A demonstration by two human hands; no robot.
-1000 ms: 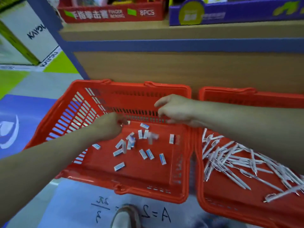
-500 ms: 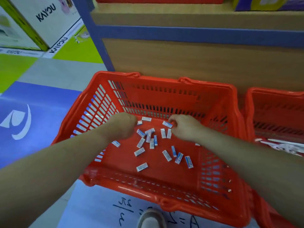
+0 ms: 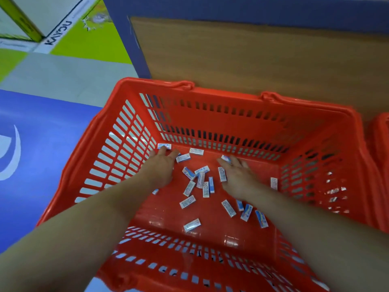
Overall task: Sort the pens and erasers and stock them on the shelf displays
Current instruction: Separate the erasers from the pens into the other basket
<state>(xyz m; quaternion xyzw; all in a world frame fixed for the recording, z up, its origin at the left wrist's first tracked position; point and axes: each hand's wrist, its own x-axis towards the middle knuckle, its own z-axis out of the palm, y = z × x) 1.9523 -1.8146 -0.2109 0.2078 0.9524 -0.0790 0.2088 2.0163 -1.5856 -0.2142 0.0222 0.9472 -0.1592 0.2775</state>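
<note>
Both bare arms reach down into the red basket (image 3: 212,95), which stands on the floor against the foot of a shelf unit with a wooden panel (image 3: 263,60) and a blue frame (image 3: 134,49).

The erasers (image 3: 200,178), small white-and-blue wrapped blocks, lie loose on the basket's floor. Most are bunched near its middle, between the two arms. One eraser (image 3: 196,151) lies against the basket's far wall, one (image 3: 273,183) sits close to its right wall, and a few (image 3: 228,208) lie toward its near wall.

The left grip (image 3: 162,168) is low in the basket's far left corner. It is open, its fingers stretched forward, with the fingertips (image 3: 161,152) right at a corner eraser (image 3: 164,146); another eraser (image 3: 183,158) lies just beside them. It holds nothing that can be seen.

The right grip (image 3: 237,175) is right of the basket's middle, palm down and open, fingers spread over the floor. One eraser (image 3: 226,159) lies at its fingertips and another (image 3: 222,174) touches its thumb side.

Just right of the basket shows the edge of a second red basket (image 3: 382,144). Left of the basket the floor carries a blue mat (image 3: 42,154), and beyond the basket's far left corner stands a white box (image 3: 61,22) with dark lettering.
</note>
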